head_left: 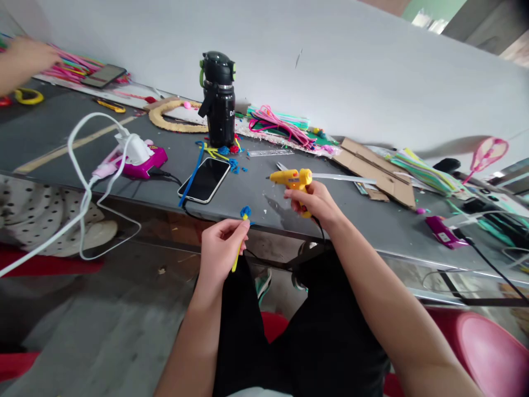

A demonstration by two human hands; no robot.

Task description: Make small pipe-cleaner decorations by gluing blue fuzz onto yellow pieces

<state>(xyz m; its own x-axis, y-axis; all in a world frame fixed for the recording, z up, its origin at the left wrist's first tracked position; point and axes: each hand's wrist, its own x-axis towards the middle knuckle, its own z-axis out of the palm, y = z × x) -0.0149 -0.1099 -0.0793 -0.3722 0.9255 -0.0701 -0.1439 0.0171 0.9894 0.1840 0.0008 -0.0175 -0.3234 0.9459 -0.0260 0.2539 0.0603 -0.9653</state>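
Observation:
My left hand is closed in a pinch on a pipe-cleaner flower, with a curled blue head and a yellow stem pointing down past my fingers. My right hand wraps the handle of a yellow hot glue gun. Its nozzle points left, and a long clear glue stick sticks out of its back. The two hands are apart, at the table's front edge. A phone lies left of them with a blue pipe cleaner across it. More small blue curls lie beside the phone.
A black bottle stands behind the phone. On the left are a magenta power socket with white cables and another person's hand. Pink pipe cleaners, cardboard and a second magenta socket lie toward the back and right.

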